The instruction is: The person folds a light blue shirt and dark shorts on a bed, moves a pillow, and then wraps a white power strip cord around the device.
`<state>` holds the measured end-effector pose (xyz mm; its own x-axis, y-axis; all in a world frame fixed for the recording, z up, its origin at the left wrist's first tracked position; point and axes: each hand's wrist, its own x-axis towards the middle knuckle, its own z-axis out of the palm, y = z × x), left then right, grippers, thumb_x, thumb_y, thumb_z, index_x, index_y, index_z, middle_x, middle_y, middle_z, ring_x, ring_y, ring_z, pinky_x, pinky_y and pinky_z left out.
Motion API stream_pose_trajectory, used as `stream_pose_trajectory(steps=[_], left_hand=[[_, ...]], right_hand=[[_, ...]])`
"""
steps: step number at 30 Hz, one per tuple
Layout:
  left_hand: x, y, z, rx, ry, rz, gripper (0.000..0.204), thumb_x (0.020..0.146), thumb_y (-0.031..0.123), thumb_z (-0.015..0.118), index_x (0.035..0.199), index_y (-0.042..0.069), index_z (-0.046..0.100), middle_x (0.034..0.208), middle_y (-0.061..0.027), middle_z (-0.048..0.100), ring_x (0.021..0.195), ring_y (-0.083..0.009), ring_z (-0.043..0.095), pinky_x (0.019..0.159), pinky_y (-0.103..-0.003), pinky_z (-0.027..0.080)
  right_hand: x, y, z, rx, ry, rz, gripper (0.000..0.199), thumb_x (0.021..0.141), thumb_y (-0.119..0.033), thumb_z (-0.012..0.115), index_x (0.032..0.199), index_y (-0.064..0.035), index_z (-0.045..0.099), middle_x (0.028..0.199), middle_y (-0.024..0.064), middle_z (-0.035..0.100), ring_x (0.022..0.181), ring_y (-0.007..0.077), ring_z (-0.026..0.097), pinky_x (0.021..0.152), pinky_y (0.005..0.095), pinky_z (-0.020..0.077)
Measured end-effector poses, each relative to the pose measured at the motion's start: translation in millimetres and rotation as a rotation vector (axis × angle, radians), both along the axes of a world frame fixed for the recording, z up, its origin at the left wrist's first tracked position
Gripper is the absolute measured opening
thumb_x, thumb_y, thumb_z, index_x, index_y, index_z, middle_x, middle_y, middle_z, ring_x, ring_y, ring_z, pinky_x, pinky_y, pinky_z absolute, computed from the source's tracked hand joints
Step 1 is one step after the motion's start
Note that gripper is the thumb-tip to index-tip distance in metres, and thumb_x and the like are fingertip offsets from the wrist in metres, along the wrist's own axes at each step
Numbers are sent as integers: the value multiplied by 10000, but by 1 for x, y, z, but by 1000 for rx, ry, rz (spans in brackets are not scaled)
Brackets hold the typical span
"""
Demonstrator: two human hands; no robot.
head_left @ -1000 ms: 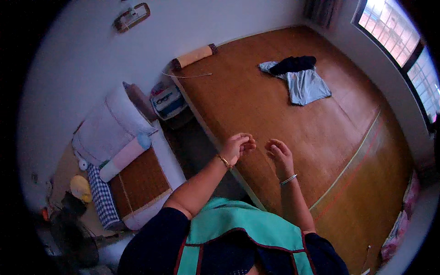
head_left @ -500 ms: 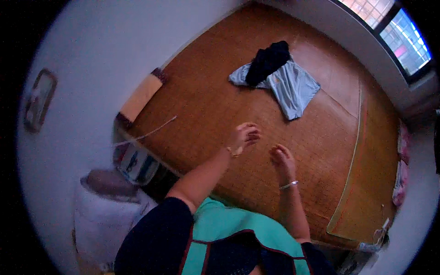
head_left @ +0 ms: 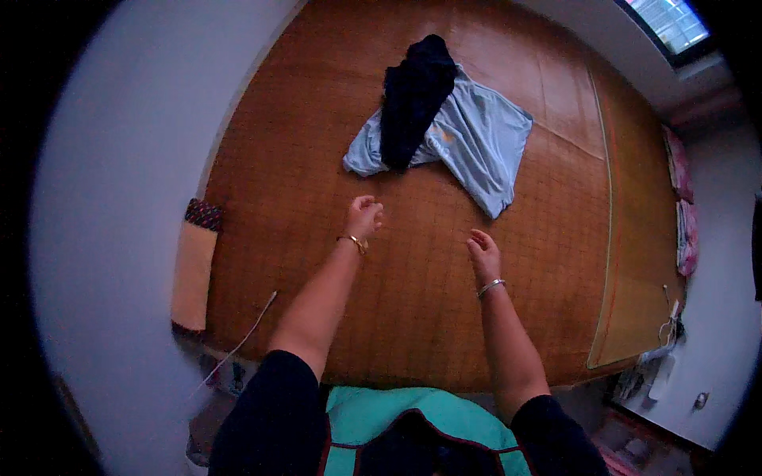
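Looking down past our green apron (head_left: pixel 421 404), we hold our right grip (head_left: pixel 486 255) over the brown mat (head_left: pixel 413 317), fingers bent, tips apart, near the lower corner of the pale blue garment (head_left: pixel 488 135). Left grip (head_left: pixel 363 218): loosely curled, tips apart, near its left end. Dark garment (head_left: pixel 417 103) lies across it. Window (head_left: pixel 675 28) far right.

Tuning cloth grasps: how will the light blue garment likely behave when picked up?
The light blue garment is probably floppy, given its soft folds and creases. It looks thin, so it is likely light. Lifting it may drag the dark cloth, which lies partly on top of it.
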<state>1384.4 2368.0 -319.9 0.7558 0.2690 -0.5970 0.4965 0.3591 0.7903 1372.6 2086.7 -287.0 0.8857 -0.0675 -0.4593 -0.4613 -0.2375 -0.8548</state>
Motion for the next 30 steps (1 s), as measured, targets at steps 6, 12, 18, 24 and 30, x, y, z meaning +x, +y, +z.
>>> stream_pose_trajectory(steps=[6,12,18,24,30], left_hand=[[110,7,-70,1042,-289,-162,516,626,162,657,1099,87,465,1077,-124,481,1065,-278,411,910,-368,344],[140,18,-101,1373,-178,-621,390,654,103,642,1028,93,533,1049,-114,499,998,-297,442,892,-366,351],[122,47,-58,1362,-293,-648,389,651,44,621,1021,59,506,1029,-130,497,976,-310,450,877,-383,355],[-31,-27,25,559,-272,-1015,664,660,156,662,1239,59,351,1222,-163,404,1157,-307,365,962,-372,307],[-26,-94,114,154,-356,-357,373,765,61,552,1124,3,466,1083,-81,529,978,-184,502,863,-297,394]], right_hand=[[85,-25,-94,-899,-456,134,446,669,-144,647,1099,-150,529,1142,162,458,1077,309,414,882,387,373],[128,-40,-104,-955,-253,393,266,653,-98,630,916,-116,592,964,126,551,839,311,537,727,379,454],[30,-6,-103,-425,-46,471,210,662,-103,607,872,-90,597,815,123,594,770,246,581,676,343,463],[-2,52,-6,40,125,510,241,744,-173,592,932,-22,577,850,73,615,807,133,563,724,293,452],[33,49,123,102,-247,584,304,780,-195,590,1025,-18,558,932,71,596,844,151,556,773,285,453]])
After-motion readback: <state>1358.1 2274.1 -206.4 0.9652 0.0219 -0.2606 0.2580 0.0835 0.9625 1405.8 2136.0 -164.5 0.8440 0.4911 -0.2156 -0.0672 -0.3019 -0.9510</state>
